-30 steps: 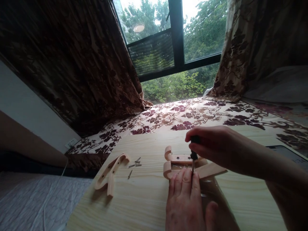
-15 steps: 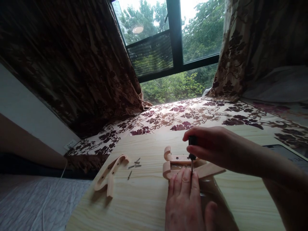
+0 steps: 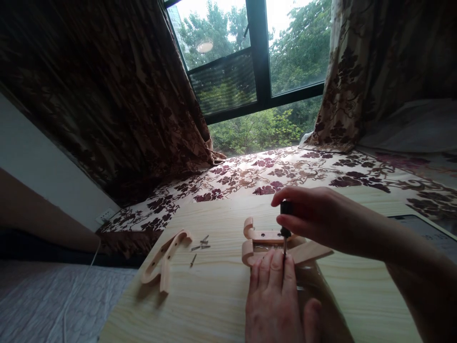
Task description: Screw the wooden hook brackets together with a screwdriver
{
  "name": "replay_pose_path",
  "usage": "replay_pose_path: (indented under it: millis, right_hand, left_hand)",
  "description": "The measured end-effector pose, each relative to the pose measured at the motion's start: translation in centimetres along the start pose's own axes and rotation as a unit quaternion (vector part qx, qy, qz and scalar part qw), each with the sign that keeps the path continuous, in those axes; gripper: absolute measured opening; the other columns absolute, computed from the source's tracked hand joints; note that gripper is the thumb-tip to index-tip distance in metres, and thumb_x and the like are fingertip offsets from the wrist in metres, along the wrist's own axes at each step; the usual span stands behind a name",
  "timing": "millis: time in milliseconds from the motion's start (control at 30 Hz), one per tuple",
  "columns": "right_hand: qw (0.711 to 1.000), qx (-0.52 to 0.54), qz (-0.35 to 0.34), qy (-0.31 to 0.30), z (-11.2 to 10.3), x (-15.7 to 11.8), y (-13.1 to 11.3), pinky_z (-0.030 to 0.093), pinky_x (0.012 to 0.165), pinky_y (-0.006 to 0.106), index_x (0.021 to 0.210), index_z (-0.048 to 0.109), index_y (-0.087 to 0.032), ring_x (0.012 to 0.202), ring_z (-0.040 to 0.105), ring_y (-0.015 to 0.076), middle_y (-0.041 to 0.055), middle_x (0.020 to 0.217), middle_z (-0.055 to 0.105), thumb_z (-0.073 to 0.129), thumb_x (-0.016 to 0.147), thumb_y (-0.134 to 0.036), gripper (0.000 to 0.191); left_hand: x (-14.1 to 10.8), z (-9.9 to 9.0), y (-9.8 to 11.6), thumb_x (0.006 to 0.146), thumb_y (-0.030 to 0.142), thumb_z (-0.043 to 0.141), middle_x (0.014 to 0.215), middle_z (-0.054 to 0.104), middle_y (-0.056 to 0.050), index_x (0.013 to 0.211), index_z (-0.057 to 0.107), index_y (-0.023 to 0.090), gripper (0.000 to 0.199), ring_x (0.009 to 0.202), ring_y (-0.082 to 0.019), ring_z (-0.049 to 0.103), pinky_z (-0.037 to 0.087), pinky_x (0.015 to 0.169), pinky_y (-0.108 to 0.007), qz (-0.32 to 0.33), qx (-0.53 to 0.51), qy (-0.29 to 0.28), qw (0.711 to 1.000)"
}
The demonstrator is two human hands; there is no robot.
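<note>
My right hand (image 3: 303, 209) is closed around the black handle of a screwdriver (image 3: 285, 231), which stands upright with its shaft pointing down. The tip is hidden behind the fingers of my left hand (image 3: 273, 295). That hand lies flat, fingers stretched out, over a curved wooden hook piece (image 3: 247, 252). Just behind it is a second wooden hook piece (image 3: 266, 236) with dark screw holes. A wooden strip (image 3: 312, 252) slants out to the right, and brown clear-wrapped material (image 3: 321, 295) lies under my left hand.
Two more curved wooden pieces (image 3: 166, 262) lie crossed at the left of the pale wooden board (image 3: 207, 305). Several screws (image 3: 204, 241) are scattered beside them. A device with a screen (image 3: 424, 233) lies at the right, and flowered cloth (image 3: 271, 171) covers the window sill behind.
Both hands and the screwdriver keep almost the same place. The view has shifted very slightly, and nothing is taken up or let go.
</note>
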State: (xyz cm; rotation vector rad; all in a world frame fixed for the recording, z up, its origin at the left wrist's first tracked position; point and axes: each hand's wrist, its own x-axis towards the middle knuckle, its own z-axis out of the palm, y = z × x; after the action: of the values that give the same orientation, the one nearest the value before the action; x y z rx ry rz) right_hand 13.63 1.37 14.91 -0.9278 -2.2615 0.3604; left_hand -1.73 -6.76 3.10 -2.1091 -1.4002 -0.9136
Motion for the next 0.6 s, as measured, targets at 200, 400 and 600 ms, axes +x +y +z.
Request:
replay_pose_path:
  millis: [200, 400, 600]
  right_hand:
    - [1.0, 0.01, -0.007, -0.008, -0.12, 0.13, -0.1, 0.034, 0.048, 0.02, 0.083, 0.062, -0.019, 0.052, 0.043, 0.009, -0.0039, 0.061, 0.055, 0.055, 0.087, -0.028, 0.012]
    - [1.0, -0.005, 0.007, 0.011, -0.16, 0.16, -0.15, 0.033, 0.046, 0.02, 0.077, 0.063, -0.019, 0.049, 0.043, 0.009, -0.0046, 0.056, 0.054, 0.06, 0.084, -0.033, 0.016]
    - [0.998, 0.05, -0.021, -0.009, -0.23, 0.04, -0.52, 0.037, 0.051, 0.018, 0.087, 0.066, -0.02, 0.055, 0.049, 0.0087, -0.0034, 0.066, 0.061, 0.056, 0.087, -0.024, 0.011]
  left_hand:
    - [0.08, -0.09, -0.01, 0.095, 0.047, 0.028, 0.12, 0.066, -0.008, 0.114, 0.065, 0.013, 0.054, 0.109, -0.025, 0.061, 0.054, 0.088, -0.041, 0.001, -0.006, -0.008, 1.0]
    - [0.12, -0.16, -0.01, 0.095, 0.046, 0.028, 0.119, 0.066, -0.008, 0.113, 0.065, 0.013, 0.053, 0.109, -0.025, 0.062, 0.054, 0.086, -0.04, 0.007, 0.006, 0.001, 1.0]
    - [0.17, -0.28, -0.1, 0.095, 0.047, 0.026, 0.119, 0.066, -0.008, 0.113, 0.065, 0.013, 0.055, 0.108, -0.025, 0.062, 0.054, 0.084, -0.04, 0.016, 0.014, 0.0, 1.0]
